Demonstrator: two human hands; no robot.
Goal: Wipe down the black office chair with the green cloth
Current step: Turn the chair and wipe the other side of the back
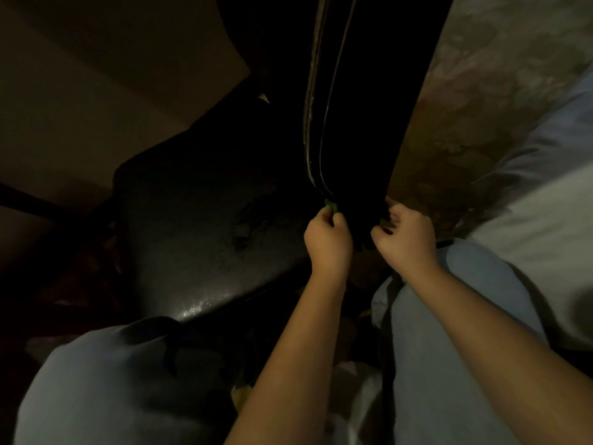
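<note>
The chair's backrest (359, 101) runs down the frame's centre, its seat (199, 226) at left (below it), both hands at its lower end.

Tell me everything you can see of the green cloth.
Only a small bright green scrap of the green cloth shows, poking out above the closed fingers of the left hand. It sits against the lower edge of the black chair back, where the pale piping ends. The rest is hidden in the hand's grip or lost in the dark; its texture cannot be told.
</note>
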